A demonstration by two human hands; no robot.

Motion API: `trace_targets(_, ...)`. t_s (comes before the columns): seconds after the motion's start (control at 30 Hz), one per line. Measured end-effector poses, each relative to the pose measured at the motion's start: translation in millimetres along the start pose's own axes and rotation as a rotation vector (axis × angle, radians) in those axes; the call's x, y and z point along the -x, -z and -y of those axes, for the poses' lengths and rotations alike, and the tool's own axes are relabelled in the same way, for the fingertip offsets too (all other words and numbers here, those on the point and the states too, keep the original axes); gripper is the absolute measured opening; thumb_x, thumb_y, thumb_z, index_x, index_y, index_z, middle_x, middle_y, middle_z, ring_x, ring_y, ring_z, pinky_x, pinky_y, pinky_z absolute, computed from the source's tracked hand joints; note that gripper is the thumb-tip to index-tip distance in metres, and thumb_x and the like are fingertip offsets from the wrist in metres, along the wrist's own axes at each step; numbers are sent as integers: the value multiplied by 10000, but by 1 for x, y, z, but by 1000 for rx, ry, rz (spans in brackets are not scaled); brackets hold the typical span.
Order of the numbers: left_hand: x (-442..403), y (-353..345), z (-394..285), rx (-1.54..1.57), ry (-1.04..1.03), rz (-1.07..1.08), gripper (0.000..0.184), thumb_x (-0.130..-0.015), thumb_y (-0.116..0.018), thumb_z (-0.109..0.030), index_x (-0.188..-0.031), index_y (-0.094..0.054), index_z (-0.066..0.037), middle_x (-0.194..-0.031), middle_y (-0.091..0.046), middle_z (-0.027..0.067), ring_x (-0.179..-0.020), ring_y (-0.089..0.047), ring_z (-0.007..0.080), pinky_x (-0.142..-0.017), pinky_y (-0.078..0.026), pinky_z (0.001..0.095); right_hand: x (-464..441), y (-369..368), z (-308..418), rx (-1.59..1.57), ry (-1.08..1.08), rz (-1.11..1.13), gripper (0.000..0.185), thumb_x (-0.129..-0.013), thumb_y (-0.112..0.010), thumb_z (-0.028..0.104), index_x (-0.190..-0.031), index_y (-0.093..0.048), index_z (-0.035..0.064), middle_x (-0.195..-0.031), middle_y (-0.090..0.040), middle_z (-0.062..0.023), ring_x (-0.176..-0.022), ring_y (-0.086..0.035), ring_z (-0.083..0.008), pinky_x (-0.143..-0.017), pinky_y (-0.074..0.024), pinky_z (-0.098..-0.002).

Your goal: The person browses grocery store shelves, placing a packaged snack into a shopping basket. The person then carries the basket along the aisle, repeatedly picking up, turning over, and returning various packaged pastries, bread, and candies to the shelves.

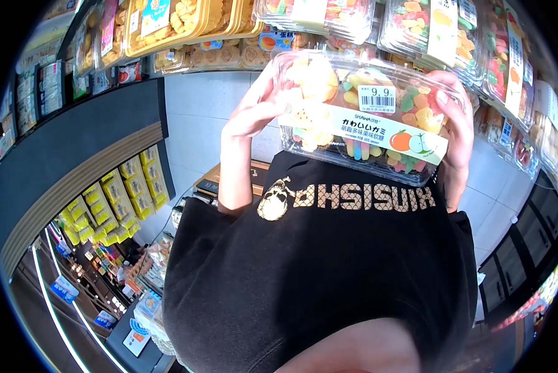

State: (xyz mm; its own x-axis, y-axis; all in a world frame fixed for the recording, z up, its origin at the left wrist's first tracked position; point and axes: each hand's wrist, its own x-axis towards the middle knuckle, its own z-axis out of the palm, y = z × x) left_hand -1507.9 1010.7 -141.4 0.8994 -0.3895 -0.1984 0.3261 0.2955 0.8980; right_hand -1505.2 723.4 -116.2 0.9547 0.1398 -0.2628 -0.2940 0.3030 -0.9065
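A clear plastic box of gummy candy [416, 102] is held up in front of my chest, tilted so its lid faces me. Its contents are colourful sugared gummies in several compartments. A pale green and yellow label with orange-fruit pictures runs across it, and a white price sticker [377, 99] reads 9.9. My left hand [257, 102] grips the box's left end, its fingers partly hidden behind the plastic. At the right end my right hand [456, 115] is wrapped round the edge, thumb on the front. Glare washes out the box's left part.
Stacked boxes of gummies [425, 28] and a yellow-tray pack of biscuits [186, 18] line the shelf ahead. Yellow packets [114, 196] hang at left below a dark curved counter edge [80, 130]. Pale floor tiles [195, 105] show beyond my black shirt [329, 248].
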Motion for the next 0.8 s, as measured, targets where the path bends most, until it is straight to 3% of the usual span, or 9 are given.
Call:
trace_targets(0.13, 8, -15, -5, -158, 151, -177, 486, -748, -589, -105, -1189, -401, -20, -1083, -504, 55, -1016, -463, 123, -880, -361, 253, 6, -10, 17, -77, 22, -65, 279, -782, -511, 172, -990, -484, -12, -895, -573, -104, -821, -557, -148, -747, -434, -246)
trace_targets(0.2, 6, -20, -6, -219, 136, -208, 401, -818, -505, -136, -1184, -401, -7, -1099, -501, 62, -1013, -468, 126, -880, -365, 266, 13, -18, 28, 115, 81, -60, 297, -813, -486, 221, -1010, -471, -1, -891, -572, -103, -821, -560, -146, -742, -441, -249)
trace_targets(0.27, 4, -22, -6, -191, 130, -259, 450, -831, -462, -166, -1227, -347, 14, -1151, -485, 82, -1058, -467, 159, -910, -356, 295, 21, -30, 39, 94, 113, 32, 503, -803, -452, 424, -1059, -449, -8, -965, -550, -121, -886, -544, -170, -779, -421, -276)
trace_targets(0.33, 1, -19, 3, -38, 114, -253, 391, -840, -425, -174, -1186, -380, 3, -1083, -505, 77, -982, -496, 144, -855, -391, 283, 26, -37, 47, 28, 90, 151, 782, -743, -388, 644, -1120, -425, -41, -1063, -511, -143, -967, -513, -195, -829, -385, -316)
trace_targets(0.47, 2, -31, 16, 498, 128, -206, 310, -824, -405, -187, -1073, -456, -10, -929, -533, 81, -861, -531, 153, -770, -432, 277, 12, -61, 55, 113, 256, 514, 700, -798, -430, 531, -1136, -402, -82, -1123, -468, -178, -1016, -488, -248, -892, -355, -359)
trace_targets(0.53, 20, -34, 14, 730, 147, -37, 330, -823, -410, -212, -1076, -450, -4, -918, -528, 82, -843, -527, 156, -755, -429, 278, -10, -76, 47, 442, 700, 451, 499, -816, -482, 372, -1153, -456, 6, -1119, -477, -190, -1014, -493, -264, -883, -353, -352)
trace_targets(0.6, 32, -35, 4, 872, 170, 175, 353, -821, -416, -237, -1079, -445, 1, -906, -524, 84, -825, -523, 159, -741, -425, 279, -24, -92, 46, 752, 934, 342, 458, -795, -521, 315, -1150, -472, 30, -1043, -517, -166, -964, -518, -249, -846, -378, -330)
trace_targets(0.7, 27, -44, 3, 995, 223, 405, 389, -818, -424, -274, -1084, -436, 10, -888, -518, 85, -797, -517, 164, -720, -419, 281, -35, -99, 40, 680, 499, 689, 321, -798, -542, 176, -1074, -520, 14, -850, -558, -130, -761, -556, -188, -678, -436, -293)
trace_targets(0.8, 11, -65, 15, 1064, 303, 515, 428, -815, -433, -312, -1089, -428, 18, -871, -511, 87, -770, -510, 168, -698, -413, 282, -41, -98, 22, 851, 605, 538, 318, -814, -533, 221, -1048, -523, 6, -820, -569, -150, -687, -545, -197, -626, -428, -294)
